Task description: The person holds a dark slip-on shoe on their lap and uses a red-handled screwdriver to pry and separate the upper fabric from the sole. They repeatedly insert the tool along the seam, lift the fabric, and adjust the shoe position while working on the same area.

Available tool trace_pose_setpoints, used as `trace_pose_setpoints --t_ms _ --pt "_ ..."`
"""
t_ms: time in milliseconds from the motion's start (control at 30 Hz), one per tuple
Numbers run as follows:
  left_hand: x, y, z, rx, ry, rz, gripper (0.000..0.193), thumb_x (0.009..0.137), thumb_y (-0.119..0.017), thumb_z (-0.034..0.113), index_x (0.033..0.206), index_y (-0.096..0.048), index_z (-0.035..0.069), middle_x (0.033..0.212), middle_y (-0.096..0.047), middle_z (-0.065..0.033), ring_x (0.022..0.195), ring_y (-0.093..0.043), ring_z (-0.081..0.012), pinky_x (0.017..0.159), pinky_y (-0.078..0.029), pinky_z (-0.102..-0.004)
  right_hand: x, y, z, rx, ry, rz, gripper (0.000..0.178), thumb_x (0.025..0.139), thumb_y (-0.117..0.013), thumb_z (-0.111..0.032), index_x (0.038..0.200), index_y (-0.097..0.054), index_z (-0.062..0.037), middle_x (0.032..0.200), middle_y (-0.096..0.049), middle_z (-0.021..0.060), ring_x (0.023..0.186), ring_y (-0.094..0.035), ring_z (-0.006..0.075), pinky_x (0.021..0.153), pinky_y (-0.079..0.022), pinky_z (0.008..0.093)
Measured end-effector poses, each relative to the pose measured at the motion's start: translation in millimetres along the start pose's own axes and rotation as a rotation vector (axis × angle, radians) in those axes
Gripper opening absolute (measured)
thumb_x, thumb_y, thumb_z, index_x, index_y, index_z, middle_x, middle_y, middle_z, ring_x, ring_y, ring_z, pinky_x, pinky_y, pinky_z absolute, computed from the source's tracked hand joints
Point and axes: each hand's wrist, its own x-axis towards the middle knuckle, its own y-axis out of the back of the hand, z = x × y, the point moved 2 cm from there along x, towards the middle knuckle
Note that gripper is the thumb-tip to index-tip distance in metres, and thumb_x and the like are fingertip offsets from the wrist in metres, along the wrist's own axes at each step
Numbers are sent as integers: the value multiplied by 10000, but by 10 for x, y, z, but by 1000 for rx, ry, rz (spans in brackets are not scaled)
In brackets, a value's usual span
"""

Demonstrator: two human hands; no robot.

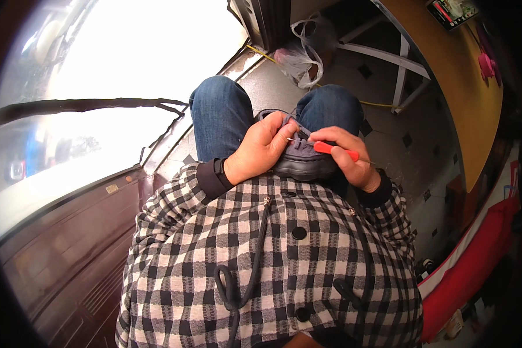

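Observation:
A greyish-purple shoe (305,167) with a thick dark sole rests between my knees, its sole edge toward my body. My left hand (257,149) is closed on the shoe's upper near the laces, thumb and fingers pinched together. In my right hand (354,165) is an awl (329,149) with a red handle, held between thumb and fingers. Its thin metal shaft points left, toward my left thumb, across the shoe's upper. Whether the tip pierces the material I cannot tell. A thin strand trails to the right of my right hand.
Jeans-covered knees (221,113) flank the shoe. Ahead on the tiled floor lies a clear plastic bag (305,61). At right stands a yellow-topped table (464,110) with white legs, carrying a phone (451,13). A red cushion-like thing (475,272) is at lower right; a brown panel (75,272) at left.

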Motion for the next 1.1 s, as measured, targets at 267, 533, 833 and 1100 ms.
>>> trace_pose_setpoints --t_ms 267,533,833,1100 --pt "49 192 88 -358 128 -1 163 989 -461 163 965 -495 7 769 -584 -40 653 -551 -85 625 -452 -199 39 -53 -20 178 -219 71 374 919 -395 -238 988 -617 55 1009 -638 137 937 -587 195 880 -426 291" --pt "34 225 154 -343 98 -17 171 995 -443 172 966 -484 8 788 -592 -54 678 -572 -94 647 -472 -210 1 -32 -35 247 -252 88 387 904 -400 -239 958 -619 75 1000 -633 147 941 -578 212 878 -420 300" --pt "27 286 254 -209 33 -305 169 964 -517 171 1010 -496 9 939 -567 -27 843 -550 -59 754 -450 -195 -30 2 -151 106 -202 98 396 907 -380 -229 961 -619 82 978 -616 154 897 -571 216 835 -424 295" --pt "-2 260 248 -513 138 -393 384 820 -722 118 1099 -473 34 996 -552 -23 916 -521 -76 831 -429 -220 -40 -4 -211 62 -101 84 382 910 -402 -226 975 -610 87 978 -606 184 897 -569 247 836 -429 329"
